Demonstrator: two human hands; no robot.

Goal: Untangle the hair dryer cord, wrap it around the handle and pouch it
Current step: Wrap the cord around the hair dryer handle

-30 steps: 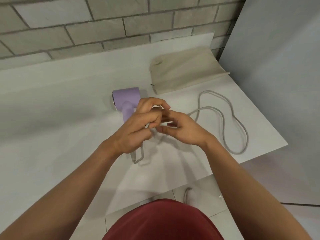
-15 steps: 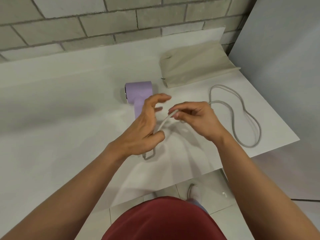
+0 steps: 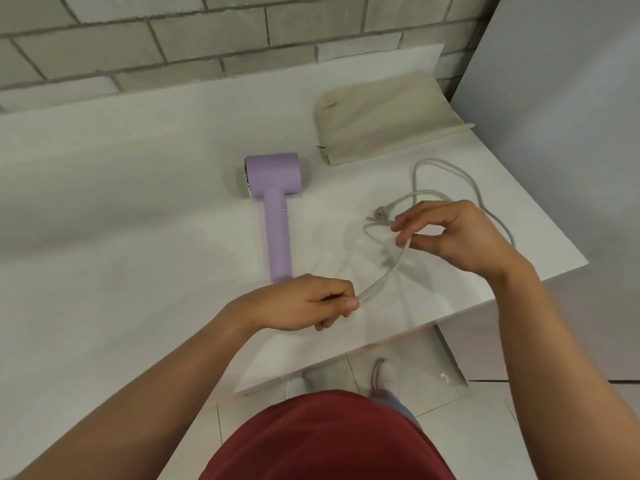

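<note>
A lilac hair dryer (image 3: 273, 199) lies on the white table (image 3: 121, 220), head towards the wall, handle towards me. Its grey cord (image 3: 384, 271) runs from the handle's base through my left hand (image 3: 298, 303), which is closed on it just below the handle's end. From there the cord rises to my right hand (image 3: 450, 233), which pinches it between thumb and fingers. Beyond that hand the cord loops loosely on the table to the right, and a small clasp (image 3: 381, 213) on it sits left of my right fingers. A beige cloth pouch (image 3: 388, 123) lies flat behind.
A grey brick wall (image 3: 207, 36) runs along the table's back edge. A grey panel (image 3: 561, 98) stands at the right. The table's front right edge (image 3: 485, 303) drops to a tiled floor where my feet show.
My hands have drawn apart: the left slid down to the handle's base, the right pulled out to the right, stretching a length of cord between them. The whole dryer handle now shows.
</note>
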